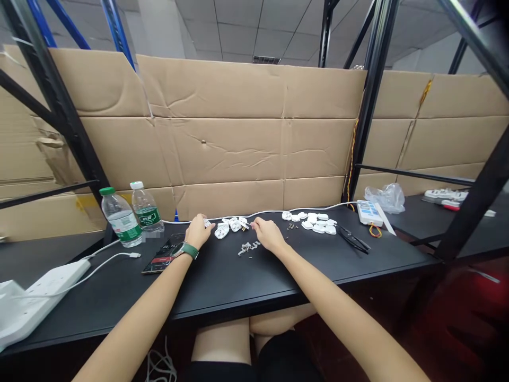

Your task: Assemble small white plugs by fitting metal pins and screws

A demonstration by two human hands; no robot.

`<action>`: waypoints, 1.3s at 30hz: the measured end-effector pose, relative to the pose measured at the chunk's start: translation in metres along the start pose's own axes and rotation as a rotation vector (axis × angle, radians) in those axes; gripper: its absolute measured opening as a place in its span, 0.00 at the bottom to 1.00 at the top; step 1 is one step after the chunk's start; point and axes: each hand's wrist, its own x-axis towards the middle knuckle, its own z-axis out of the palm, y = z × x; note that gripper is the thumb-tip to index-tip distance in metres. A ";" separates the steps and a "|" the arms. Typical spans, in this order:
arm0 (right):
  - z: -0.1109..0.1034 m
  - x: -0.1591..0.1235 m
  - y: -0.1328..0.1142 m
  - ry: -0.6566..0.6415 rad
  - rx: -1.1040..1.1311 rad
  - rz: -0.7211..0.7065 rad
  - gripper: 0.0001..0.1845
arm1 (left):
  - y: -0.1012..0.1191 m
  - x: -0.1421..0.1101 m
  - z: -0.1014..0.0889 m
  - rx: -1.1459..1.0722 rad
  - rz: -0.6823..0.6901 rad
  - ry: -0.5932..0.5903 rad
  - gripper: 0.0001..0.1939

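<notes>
My left hand point(199, 231), with a green watch on the wrist, rests far out on the black table point(246, 281) with its fingers curled on a small white plug part point(207, 223). My right hand point(267, 233) lies just right of a cluster of white plug shells point(230, 225), its fingers pinched towards a small piece at the cluster's edge; what it grips is too small to make out. A little heap of small metal pins point(248, 247) lies between the two hands, nearer to me.
A second group of white plug shells point(314, 222) lies right of my hands, then black pliers point(353, 240) and a white power strip point(369, 212). Two water bottles point(121, 217) and a phone point(163, 254) stand left. A large white power strip point(35, 297) sits near left. Cardboard walls the back.
</notes>
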 end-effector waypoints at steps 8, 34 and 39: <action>-0.002 -0.001 -0.003 -0.006 -0.024 0.011 0.14 | 0.001 -0.001 0.002 0.064 -0.019 -0.024 0.23; 0.010 0.008 0.031 -0.204 0.182 -0.127 0.12 | 0.021 -0.012 -0.005 0.037 0.325 -0.107 0.16; -0.001 0.010 0.041 -0.240 0.329 -0.090 0.15 | 0.019 -0.009 -0.001 -0.130 0.396 -0.189 0.17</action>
